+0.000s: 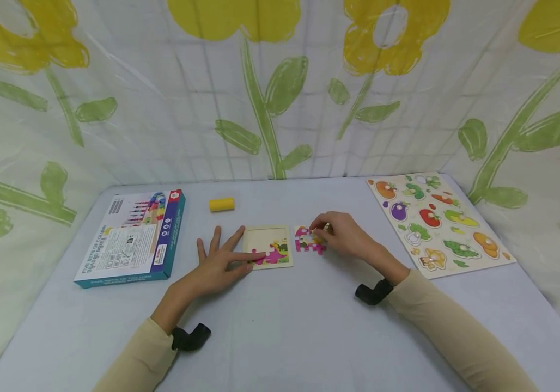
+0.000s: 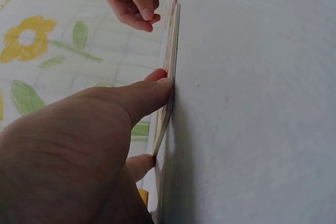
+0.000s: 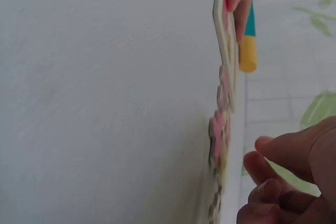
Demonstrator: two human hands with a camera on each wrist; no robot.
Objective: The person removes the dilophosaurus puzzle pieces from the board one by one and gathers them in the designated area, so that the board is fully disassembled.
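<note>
A square wooden puzzle tray (image 1: pixel 265 230) lies on the table, with pink, yellow and green jigsaw pieces (image 1: pixel 275 256) fitted along its lower and right parts. My left hand (image 1: pixel 221 267) rests on the tray's left side, fingers spread, with a fingertip on the pink pieces and the thumb at the near edge (image 2: pixel 172 85). Just right of the tray lie loose jigsaw pieces (image 1: pixel 303 245), pink with yellow and green. Above them hovers my right hand (image 1: pixel 342 234), thumb and forefinger close together, the others loosely bent; no piece shows between the fingertips (image 3: pixel 264 142).
A boxed set (image 1: pixel 128 239) with a teal edge lies at the left. Behind the tray is a yellow cylinder (image 1: pixel 221 204). A vegetable puzzle board (image 1: pixel 449 234) lies at the right. The flower-printed curtain (image 1: pixel 172 109) rises along the table's back edge.
</note>
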